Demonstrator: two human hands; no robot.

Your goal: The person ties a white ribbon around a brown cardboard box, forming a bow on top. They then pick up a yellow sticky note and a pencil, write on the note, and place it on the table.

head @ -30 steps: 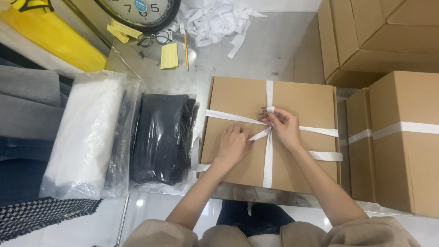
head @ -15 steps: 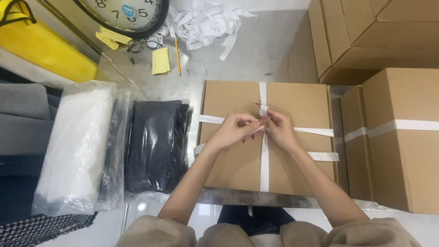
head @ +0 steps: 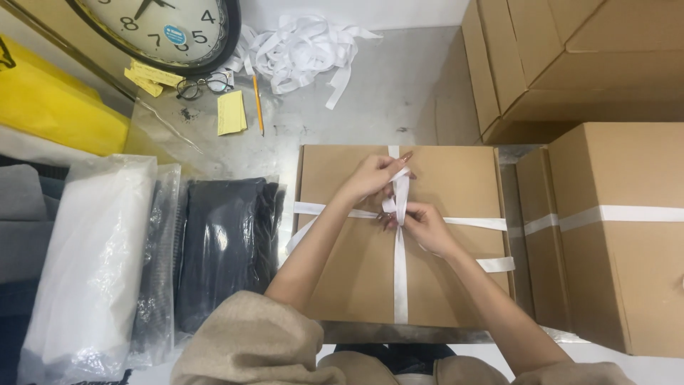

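A flat brown cardboard box (head: 342, 285) lies on the grey metal table in front of me, crossed by a white ribbon (head: 400, 278). My left hand (head: 372, 178) pinches a stretch of the ribbon above the crossing point and lifts it up. My right hand (head: 420, 224) grips the ribbon at the crossing, just below the left hand. A loose ribbon end (head: 496, 264) trails off to the right across the lid.
Bagged dark clothing (head: 224, 249) and a bagged white garment (head: 96, 264) lie to the left. A heap of white ribbon scraps (head: 299, 53), a pencil (head: 257, 103), yellow notes (head: 231, 113), glasses (head: 199, 85) and a round clock (head: 171, 32) sit at the back. Stacked cardboard boxes (head: 613, 214) stand on the right.
Both hands stayed at the ribbon crossing. The left hand has moved up above the crossing and now lifts a strip of ribbon, while the right hand has dropped slightly below it.
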